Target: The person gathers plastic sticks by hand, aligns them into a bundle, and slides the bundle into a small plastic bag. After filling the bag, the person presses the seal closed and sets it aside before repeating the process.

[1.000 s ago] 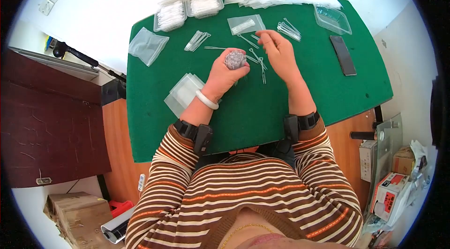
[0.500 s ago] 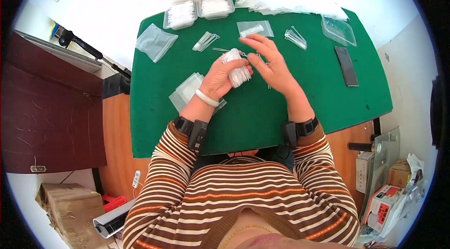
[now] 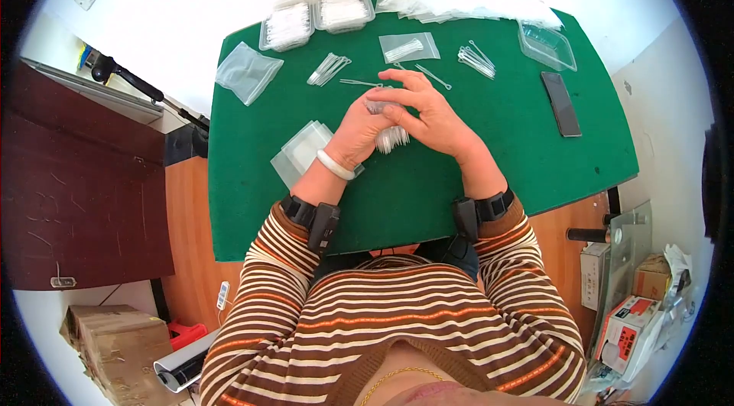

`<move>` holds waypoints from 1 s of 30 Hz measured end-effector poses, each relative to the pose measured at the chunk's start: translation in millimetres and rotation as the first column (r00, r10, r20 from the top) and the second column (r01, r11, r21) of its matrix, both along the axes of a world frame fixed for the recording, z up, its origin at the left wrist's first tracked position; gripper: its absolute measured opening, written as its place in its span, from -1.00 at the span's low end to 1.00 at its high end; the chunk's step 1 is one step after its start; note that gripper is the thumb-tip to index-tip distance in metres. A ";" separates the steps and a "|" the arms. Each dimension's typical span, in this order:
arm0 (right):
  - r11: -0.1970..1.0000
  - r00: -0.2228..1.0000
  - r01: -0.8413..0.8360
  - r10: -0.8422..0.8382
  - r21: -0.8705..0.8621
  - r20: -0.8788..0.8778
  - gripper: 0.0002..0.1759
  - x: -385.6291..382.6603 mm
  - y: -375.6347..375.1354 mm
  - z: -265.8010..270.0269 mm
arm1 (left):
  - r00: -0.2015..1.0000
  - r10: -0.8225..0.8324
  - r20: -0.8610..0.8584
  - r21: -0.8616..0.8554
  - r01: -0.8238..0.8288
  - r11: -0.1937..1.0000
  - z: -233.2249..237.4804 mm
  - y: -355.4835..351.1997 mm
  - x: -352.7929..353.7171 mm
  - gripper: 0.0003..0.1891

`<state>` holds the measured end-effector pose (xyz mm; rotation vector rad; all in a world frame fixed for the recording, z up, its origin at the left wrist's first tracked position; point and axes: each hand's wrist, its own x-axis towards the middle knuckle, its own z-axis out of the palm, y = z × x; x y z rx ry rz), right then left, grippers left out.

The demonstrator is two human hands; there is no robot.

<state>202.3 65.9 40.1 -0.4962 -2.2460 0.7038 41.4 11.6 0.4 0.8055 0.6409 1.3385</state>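
Note:
My left hand point(image 3: 355, 131) is closed around a thick bundle of thin white loop-ended brushes or sticks point(image 3: 393, 140); their exact kind is hard to make out. My right hand point(image 3: 437, 117) lies over the top of that bundle, its thumb and bent fingers closed against it and hiding most of the upper end. Just beyond the hands, a few single loop-ended pieces point(image 3: 359, 82) lie loose on the green cloth. Beneath my left wrist, clear flat bags point(image 3: 300, 154) rest on the table.
Small groups of the same pieces lie at left point(image 3: 329, 69) and right point(image 3: 476, 60), with some on a clear bag point(image 3: 428, 44). Filled plastic boxes point(image 3: 342, 10), stacked bags point(image 3: 474, 7), another clear tray point(image 3: 547, 47) and a phone point(image 3: 561, 104) are around the edges.
My right hand has moved left and down onto the bundle, where it was apart with fingers spread before. My left hand still holds the bundle, now slightly lower.

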 end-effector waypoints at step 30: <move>0.935 0.940 0.299 -0.254 -0.189 0.229 -0.78 -5.8 15.0 20.9 | 0.845 0.372 -0.384 0.246 -0.295 0.923 -9.3 7.2 -5.6 -0.79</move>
